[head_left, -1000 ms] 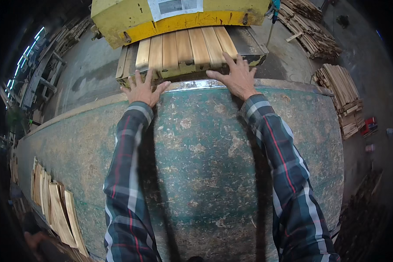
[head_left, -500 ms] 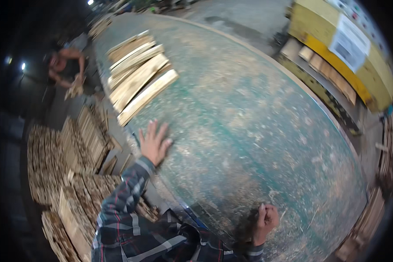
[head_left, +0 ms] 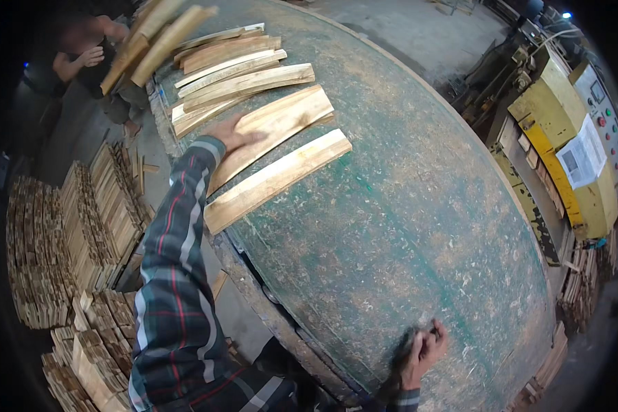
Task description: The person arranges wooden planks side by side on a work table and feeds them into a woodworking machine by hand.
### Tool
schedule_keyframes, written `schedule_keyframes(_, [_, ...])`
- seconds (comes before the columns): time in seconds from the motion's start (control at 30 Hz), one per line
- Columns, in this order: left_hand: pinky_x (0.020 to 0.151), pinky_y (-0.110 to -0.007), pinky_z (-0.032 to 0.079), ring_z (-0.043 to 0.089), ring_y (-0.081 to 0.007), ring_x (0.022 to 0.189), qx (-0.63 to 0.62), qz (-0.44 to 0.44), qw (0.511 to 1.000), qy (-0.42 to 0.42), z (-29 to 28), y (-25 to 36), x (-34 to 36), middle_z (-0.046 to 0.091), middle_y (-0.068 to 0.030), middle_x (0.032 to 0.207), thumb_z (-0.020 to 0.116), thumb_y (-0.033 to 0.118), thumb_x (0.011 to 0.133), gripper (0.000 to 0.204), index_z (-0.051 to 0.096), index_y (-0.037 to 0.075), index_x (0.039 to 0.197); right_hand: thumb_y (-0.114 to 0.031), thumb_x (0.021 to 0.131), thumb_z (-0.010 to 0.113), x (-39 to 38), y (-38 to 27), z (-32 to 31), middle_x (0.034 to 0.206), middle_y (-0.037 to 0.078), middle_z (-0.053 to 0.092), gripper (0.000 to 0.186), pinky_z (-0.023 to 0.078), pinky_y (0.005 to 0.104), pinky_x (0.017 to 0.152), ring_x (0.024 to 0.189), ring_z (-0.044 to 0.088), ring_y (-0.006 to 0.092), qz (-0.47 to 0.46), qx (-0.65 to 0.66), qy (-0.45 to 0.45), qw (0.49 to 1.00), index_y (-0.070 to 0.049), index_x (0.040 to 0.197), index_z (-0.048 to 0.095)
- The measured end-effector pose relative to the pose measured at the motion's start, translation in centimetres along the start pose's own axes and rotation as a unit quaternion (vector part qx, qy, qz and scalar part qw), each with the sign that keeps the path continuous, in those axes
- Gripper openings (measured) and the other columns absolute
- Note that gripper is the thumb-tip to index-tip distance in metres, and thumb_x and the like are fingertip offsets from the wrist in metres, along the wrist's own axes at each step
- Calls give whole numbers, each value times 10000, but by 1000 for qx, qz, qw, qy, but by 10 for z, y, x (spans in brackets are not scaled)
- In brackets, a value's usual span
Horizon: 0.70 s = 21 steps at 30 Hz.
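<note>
Your left hand (head_left: 236,136) moved onto wide plank (head_left: 290,118); right hand (head_left: 424,351) curled; grips unclear; crooked pull could jostle neighbouring planks (head_left: 254,86).

You wear a long-sleeved plaid shirt (head_left: 250,395); its ground is dark, blue-black with muted teal-green patches; broad pale grey-white bands cross it, with thin red lines set among them; on your left sleeve (head_left: 177,288) a red line runs lengthwise along the forearm, paler stripes lie near it and fainter red lines cross it; the cloth is creased in loose folds; your left cuff (head_left: 209,145) is a grey-teal band around the wrist; your right cuff (head_left: 408,397) shows as a short, dark stretch; your left hand (head_left: 235,137) and right hand (head_left: 423,351) are bare.
</note>
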State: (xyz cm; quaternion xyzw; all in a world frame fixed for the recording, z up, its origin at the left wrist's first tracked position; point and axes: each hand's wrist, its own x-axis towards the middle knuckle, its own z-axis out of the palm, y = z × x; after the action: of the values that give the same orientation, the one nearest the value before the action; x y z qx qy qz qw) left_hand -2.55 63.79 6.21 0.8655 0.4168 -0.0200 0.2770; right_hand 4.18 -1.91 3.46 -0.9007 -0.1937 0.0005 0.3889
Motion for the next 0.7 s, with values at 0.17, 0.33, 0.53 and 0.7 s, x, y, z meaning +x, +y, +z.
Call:
schedule_keyframes(0.17, [1072, -478, 491, 659, -401, 1215, -2, 59, 997, 46, 42, 32, -51, 653, -267, 1342, 756, 835, 670, 1172, 441, 136, 1556, -219, 954, 639, 30, -78, 69, 1492, 249, 464, 303, 284, 540, 1172, 1351, 438, 418, -49, 40, -5, 998, -45, 1202, 616])
schedule_keyframes(0.33, [781, -547, 568, 732, -437, 881, 61, 88, 984, 142, 120, 138, -151, 724, -246, 1106, 754, 772, 726, 1078, 419, 137, 1530, -386, 1056, 469, 45, -117, 98, 1652, 252, 305, 583, 66, 627, 1237, 1540, 233, 459, -46, 79, -33, 995, -55, 1534, 429])
schedule_keyframes(0.53, [983, -626, 472, 478, -494, 1346, 48, 152, 985, 72, 238, 273, -259, 382, -267, 1564, 819, 618, 740, 1050, 397, 50, 1515, -537, 1108, 183, 30, -54, 74, 1711, 204, 201, 690, -32, 698, 1209, 1578, 94, 473, 38, 72, 1, 997, -93, 1611, 346])
schedule_keyframes(0.7, [1148, -763, 196, 188, -468, 1561, 157, 224, 961, 26, 288, 340, -322, 195, -235, 1699, 722, 664, 836, 1058, 314, 43, 1590, -543, 1105, 183, 11, 7, 14, 1725, 141, 192, 686, -71, 714, 1199, 1573, 68, 486, 77, -11, 76, 994, -119, 1620, 341])
